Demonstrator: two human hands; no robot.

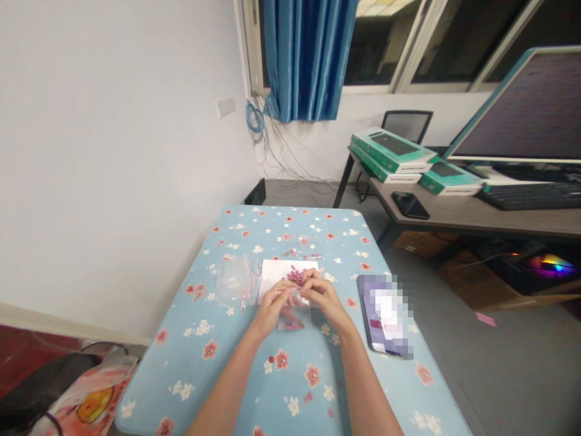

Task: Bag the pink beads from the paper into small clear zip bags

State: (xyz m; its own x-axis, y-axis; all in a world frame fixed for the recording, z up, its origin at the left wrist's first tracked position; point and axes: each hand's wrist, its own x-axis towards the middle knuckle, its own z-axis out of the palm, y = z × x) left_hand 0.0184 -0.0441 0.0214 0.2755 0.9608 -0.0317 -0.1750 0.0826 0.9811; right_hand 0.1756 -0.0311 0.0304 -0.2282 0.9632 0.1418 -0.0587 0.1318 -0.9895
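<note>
My left hand [271, 309] and my right hand [325, 298] are close together over the middle of the table, fingers pinched along the top of a small clear zip bag [290, 317]. A few pink pieces, like beads or pills, lie in the bag's lower end. Just beyond my fingers a white sheet of paper [273, 272] bears a loose pile of pink bead-like pieces [296, 275]. To the left lies a stack of clear plastic bags [233, 278]. Farther back are filled small clear bags [299, 247] with similar pieces. My fingers partly hide the paper and the bag's mouth.
The blue flowered table [204, 363] has a phone or tablet [385, 315] on its right side. A single red piece [271, 360] lies near the front. On the desk at right are green keyboard boxes [390, 151], a black phone [410, 205] and a monitor [521, 109].
</note>
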